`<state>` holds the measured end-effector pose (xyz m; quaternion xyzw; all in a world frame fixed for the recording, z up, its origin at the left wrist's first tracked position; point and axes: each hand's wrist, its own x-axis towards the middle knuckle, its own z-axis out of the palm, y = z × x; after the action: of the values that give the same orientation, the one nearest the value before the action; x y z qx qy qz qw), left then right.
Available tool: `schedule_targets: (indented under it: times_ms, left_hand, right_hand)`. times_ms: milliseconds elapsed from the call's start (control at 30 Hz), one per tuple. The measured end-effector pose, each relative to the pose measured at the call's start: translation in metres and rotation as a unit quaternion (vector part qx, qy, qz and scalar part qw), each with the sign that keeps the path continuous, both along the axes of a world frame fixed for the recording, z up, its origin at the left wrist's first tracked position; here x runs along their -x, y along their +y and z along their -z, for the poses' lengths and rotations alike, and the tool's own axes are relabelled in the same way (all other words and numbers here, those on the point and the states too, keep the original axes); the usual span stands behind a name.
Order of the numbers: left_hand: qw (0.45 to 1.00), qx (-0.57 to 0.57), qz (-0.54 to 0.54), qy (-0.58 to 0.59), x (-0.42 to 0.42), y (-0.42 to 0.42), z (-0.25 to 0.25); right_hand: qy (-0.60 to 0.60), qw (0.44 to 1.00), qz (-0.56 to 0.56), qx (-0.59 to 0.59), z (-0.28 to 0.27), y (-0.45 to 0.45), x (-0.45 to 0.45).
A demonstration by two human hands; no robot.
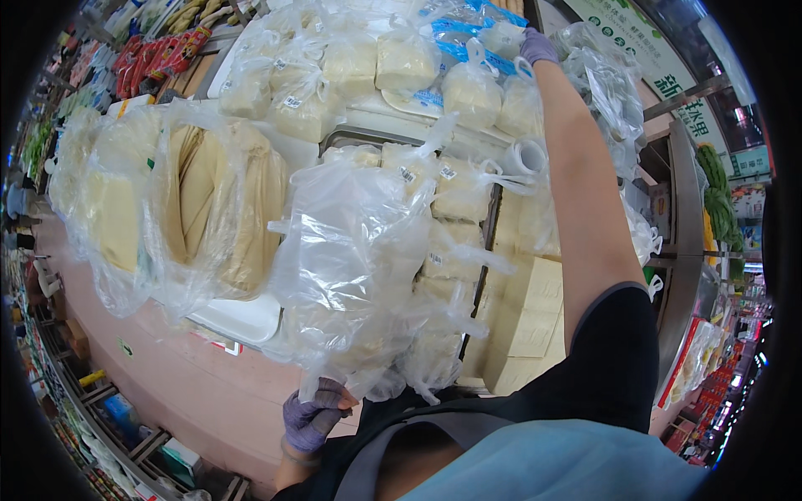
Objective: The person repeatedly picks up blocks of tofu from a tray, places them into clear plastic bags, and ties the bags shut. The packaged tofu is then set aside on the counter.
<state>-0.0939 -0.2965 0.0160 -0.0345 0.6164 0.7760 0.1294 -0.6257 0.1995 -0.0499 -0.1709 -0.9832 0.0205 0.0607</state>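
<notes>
My left hand (315,414), in a purple glove with bare fingertips, is low in the view with curled fingers. It pinches the near edge of a clear plastic bag (351,250), which lies spread over bagged tofu. My right hand (538,47), gloved alike, reaches to the far side beside a small knotted bag (503,39). Its fingers are partly hidden, so its grip is unclear. Under my right forearm stands a bag of tofu (521,103). Several labelled tofu bags (462,195) sit in a dark-rimmed metal tray (354,134) right of the spread bag.
Folded tofu sheets (207,194) in plastic stand at the left, above a white tray (241,319). Bare tofu blocks (529,307) lie at the right, near a plastic roll (527,156). More bagged tofu (310,113) lines the back. Loose plastic bags (601,81) hang at the far right.
</notes>
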Motion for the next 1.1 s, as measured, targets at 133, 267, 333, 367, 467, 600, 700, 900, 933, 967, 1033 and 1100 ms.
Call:
schedule_targets:
  times_ms: [133,267,333,367,467,600,700,900,933,967,1033,1100]
  left_hand:
    - [1.000,0.018,0.012,0.022,0.005,0.006,-0.006]
    - [0.995,0.054,0.048,0.069,0.014,0.015,-0.019]
    - [0.991,0.054,0.068,0.099,0.016,0.019,-0.020]
    - [0.992,0.046,0.069,0.099,0.016,0.022,-0.023]
    - [0.991,0.033,0.073,0.109,0.015,0.039,-0.031]
    - [0.988,0.035,0.045,0.143,0.009,0.064,-0.033]
    - [0.984,0.036,0.060,0.165,-0.005,0.081,-0.033]
    - [0.984,0.022,0.073,0.159,-0.038,0.118,-0.037]
    - [0.986,0.023,0.079,0.145,-0.044,0.121,-0.038]
    - [0.986,0.018,0.085,0.140,-0.049,0.126,-0.039]
    - [0.987,0.006,0.092,0.131,-0.056,0.136,-0.041]
    - [0.986,0.019,0.099,0.136,-0.066,0.144,-0.044]
  right_hand:
    - [0.090,0.992,0.015,0.085,-0.040,0.013,-0.014]
    - [0.155,0.912,-0.001,0.379,-0.100,0.039,-0.064]
    - [0.188,0.858,-0.063,0.473,-0.126,0.066,-0.105]
    - [0.206,0.826,-0.093,0.516,-0.139,0.080,-0.130]
    - [0.295,0.836,-0.087,0.453,-0.203,0.072,-0.249]
    - [0.297,0.854,-0.100,0.415,-0.257,0.079,-0.380]
    - [0.253,0.872,-0.059,0.414,-0.265,0.110,-0.472]
    - [0.072,0.939,0.070,0.328,-0.221,0.131,-0.614]
    - [0.023,0.937,0.055,0.345,-0.217,0.126,-0.630]
    - [0.026,0.933,0.080,0.350,-0.197,0.141,-0.646]
    - [0.033,0.926,0.123,0.356,-0.139,0.179,-0.678]
    - [0.057,0.925,0.103,0.361,-0.102,0.176,-0.680]
